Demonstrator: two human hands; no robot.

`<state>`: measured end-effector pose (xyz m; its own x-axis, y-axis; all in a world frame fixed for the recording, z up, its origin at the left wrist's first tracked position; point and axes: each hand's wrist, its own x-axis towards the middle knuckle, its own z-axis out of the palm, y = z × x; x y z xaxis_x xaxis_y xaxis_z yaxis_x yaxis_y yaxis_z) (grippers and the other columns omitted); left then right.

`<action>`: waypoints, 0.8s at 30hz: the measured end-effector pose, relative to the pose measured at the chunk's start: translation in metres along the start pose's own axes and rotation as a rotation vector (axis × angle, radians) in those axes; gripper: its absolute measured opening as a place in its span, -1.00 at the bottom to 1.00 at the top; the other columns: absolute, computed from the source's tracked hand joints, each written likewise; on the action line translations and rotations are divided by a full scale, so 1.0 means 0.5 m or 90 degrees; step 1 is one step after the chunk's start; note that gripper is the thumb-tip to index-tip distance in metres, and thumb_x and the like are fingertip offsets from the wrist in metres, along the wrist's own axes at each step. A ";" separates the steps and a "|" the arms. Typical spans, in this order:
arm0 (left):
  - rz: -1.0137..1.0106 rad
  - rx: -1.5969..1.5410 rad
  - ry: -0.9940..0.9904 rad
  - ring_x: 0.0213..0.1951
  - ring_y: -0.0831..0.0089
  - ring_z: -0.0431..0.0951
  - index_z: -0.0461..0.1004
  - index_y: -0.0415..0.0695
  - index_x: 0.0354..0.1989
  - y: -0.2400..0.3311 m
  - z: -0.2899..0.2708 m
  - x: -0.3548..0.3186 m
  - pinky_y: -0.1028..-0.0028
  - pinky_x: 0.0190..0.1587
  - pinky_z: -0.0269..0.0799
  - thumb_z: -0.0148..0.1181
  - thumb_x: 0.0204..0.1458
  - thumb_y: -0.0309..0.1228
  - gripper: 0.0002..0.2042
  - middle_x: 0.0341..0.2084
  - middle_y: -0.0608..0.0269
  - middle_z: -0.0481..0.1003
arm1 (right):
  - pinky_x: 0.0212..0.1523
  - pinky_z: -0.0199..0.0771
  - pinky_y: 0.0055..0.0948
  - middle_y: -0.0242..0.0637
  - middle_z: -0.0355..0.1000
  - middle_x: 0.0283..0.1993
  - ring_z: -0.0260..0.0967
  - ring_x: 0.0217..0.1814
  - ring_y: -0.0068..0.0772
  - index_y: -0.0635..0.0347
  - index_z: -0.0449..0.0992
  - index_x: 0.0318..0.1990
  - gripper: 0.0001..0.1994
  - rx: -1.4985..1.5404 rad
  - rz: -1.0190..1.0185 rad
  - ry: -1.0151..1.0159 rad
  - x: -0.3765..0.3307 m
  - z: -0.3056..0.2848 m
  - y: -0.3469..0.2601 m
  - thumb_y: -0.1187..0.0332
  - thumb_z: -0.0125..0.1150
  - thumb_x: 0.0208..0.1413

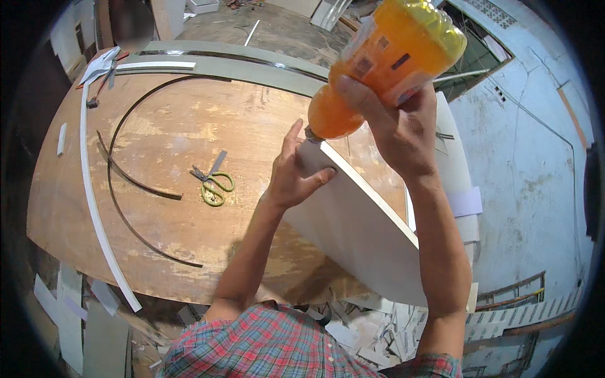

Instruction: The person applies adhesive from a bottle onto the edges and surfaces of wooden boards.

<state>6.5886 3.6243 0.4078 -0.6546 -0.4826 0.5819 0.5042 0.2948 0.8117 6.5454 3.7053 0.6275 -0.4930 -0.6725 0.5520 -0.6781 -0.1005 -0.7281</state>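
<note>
My right hand grips an upturned plastic bottle full of orange liquid, its neck pointing down at the top corner of a white board. The board stands on edge, tilted over the plywood tabletop. My left hand holds the board's upper corner, thumb on the near face, fingers raised beside the bottle's neck. Green-handled scissors lie on the plywood to the left of my left hand.
A long white strip curves along the table's left edge. Thin dark curved strips lie on the plywood. A hammer and white offcuts sit at the far left corner. Scrap pieces litter the floor near me.
</note>
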 end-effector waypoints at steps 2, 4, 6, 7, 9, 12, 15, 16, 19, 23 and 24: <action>-0.057 -0.071 0.011 -0.05 0.21 0.56 -0.05 -0.31 0.41 0.011 0.009 -0.002 0.31 0.05 0.46 0.52 -0.17 -0.24 0.03 -0.08 -0.04 0.50 | -0.05 0.56 -0.44 -0.25 0.58 -0.14 0.55 -0.11 -0.44 0.32 0.52 -0.07 -0.68 -0.008 0.008 -0.001 -0.007 -0.016 0.003 0.44 0.41 0.02; -0.039 -0.071 0.022 -0.04 0.23 0.55 -0.03 -0.29 0.41 0.003 0.004 -0.003 0.32 0.06 0.46 0.53 -0.18 -0.23 0.03 -0.06 -0.02 0.49 | -0.06 0.56 -0.45 -0.25 0.58 -0.15 0.55 -0.12 -0.44 0.32 0.53 -0.08 -0.69 -0.029 0.009 -0.009 -0.017 -0.027 -0.005 0.44 0.41 0.02; -0.072 -0.146 0.023 -0.04 0.27 0.54 -0.02 -0.27 0.41 0.009 0.007 -0.002 0.32 0.06 0.46 0.54 -0.19 -0.23 0.03 -0.07 0.03 0.50 | -0.09 0.55 -0.47 -0.26 0.58 -0.16 0.54 -0.14 -0.46 0.32 0.53 -0.08 -0.69 -0.039 0.018 -0.007 -0.035 -0.049 -0.010 0.44 0.41 0.02; -0.090 -0.183 0.023 -0.04 0.28 0.54 -0.02 -0.26 0.42 0.011 0.007 -0.001 0.32 0.06 0.46 0.54 -0.20 -0.23 0.03 -0.07 0.05 0.50 | -0.10 0.55 -0.47 -0.26 0.57 -0.17 0.54 -0.16 -0.47 0.32 0.53 -0.08 -0.69 -0.046 0.022 -0.003 -0.047 -0.063 -0.014 0.45 0.41 0.01; -0.083 -0.134 0.013 -0.06 0.32 0.50 0.00 -0.25 0.41 0.010 0.000 -0.001 0.33 0.05 0.45 0.54 -0.19 -0.25 0.01 -0.10 0.10 0.48 | -0.09 0.54 -0.46 -0.27 0.55 -0.15 0.52 -0.14 -0.47 0.31 0.50 -0.06 -0.66 -0.071 0.060 0.008 -0.083 -0.089 -0.035 0.45 0.42 0.01; -0.122 -0.194 -0.001 -0.05 0.31 0.47 0.03 -0.24 0.41 0.033 0.004 0.001 0.36 0.06 0.42 0.50 -0.16 -0.23 -0.03 -0.04 0.09 0.43 | 0.01 0.51 -0.37 -0.22 0.49 -0.03 0.50 -0.01 -0.40 0.27 0.37 0.08 -0.49 -0.113 0.131 0.023 -0.139 -0.132 -0.067 0.43 0.45 -0.02; -0.083 -0.141 0.002 -0.03 0.39 0.42 0.03 -0.26 0.40 0.008 0.017 0.000 0.40 0.08 0.35 0.45 -0.09 -0.08 -0.03 -0.01 0.17 0.36 | -0.02 0.51 -0.41 -0.22 0.50 -0.04 0.49 -0.03 -0.42 0.27 0.40 0.06 -0.51 -0.112 0.174 0.059 -0.201 -0.181 -0.080 0.41 0.46 -0.04; -0.063 -0.136 0.012 -0.01 0.31 0.44 0.02 -0.27 0.41 -0.018 0.019 -0.002 0.34 0.09 0.37 0.47 -0.13 -0.16 -0.03 0.00 0.08 0.39 | -0.04 0.50 -0.44 -0.25 0.51 -0.06 0.49 -0.06 -0.47 0.27 0.40 0.07 -0.50 -0.116 0.198 0.075 -0.217 -0.193 -0.092 0.42 0.46 -0.03; -0.103 -0.153 -0.011 0.03 0.32 0.41 0.03 -0.26 0.40 0.008 0.016 -0.001 0.34 0.12 0.34 0.45 -0.09 -0.11 -0.05 0.06 0.09 0.35 | -0.15 0.51 -0.51 -0.32 0.53 -0.16 0.48 -0.17 -0.56 0.27 0.48 -0.05 -0.60 -0.131 0.257 0.146 -0.275 -0.238 -0.110 0.42 0.48 -0.05; -0.070 -0.104 -0.002 0.09 0.34 0.39 0.04 -0.27 0.40 0.009 0.026 -0.002 0.35 0.18 0.29 0.44 -0.07 0.01 -0.03 0.16 0.12 0.30 | -0.31 0.48 -0.59 -0.38 0.54 -0.27 0.46 -0.28 -0.64 0.26 0.54 -0.26 -0.74 -0.249 0.304 0.209 -0.363 -0.318 -0.134 0.42 0.50 -0.06; -0.074 -0.100 -0.005 0.09 0.35 0.38 0.05 -0.27 0.39 0.001 0.019 -0.003 0.35 0.18 0.28 0.44 -0.07 0.02 -0.03 0.17 0.12 0.30 | -0.34 0.47 -0.61 -0.39 0.54 -0.29 0.46 -0.30 -0.66 0.25 0.55 -0.29 -0.76 -0.280 0.318 0.222 -0.383 -0.339 -0.143 0.42 0.51 -0.07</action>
<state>6.5847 3.6331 0.4078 -0.7176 -0.4990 0.4859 0.5067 0.1045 0.8558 6.5960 3.9657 0.6427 -0.8934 -0.2830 0.3489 -0.4482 0.5074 -0.7360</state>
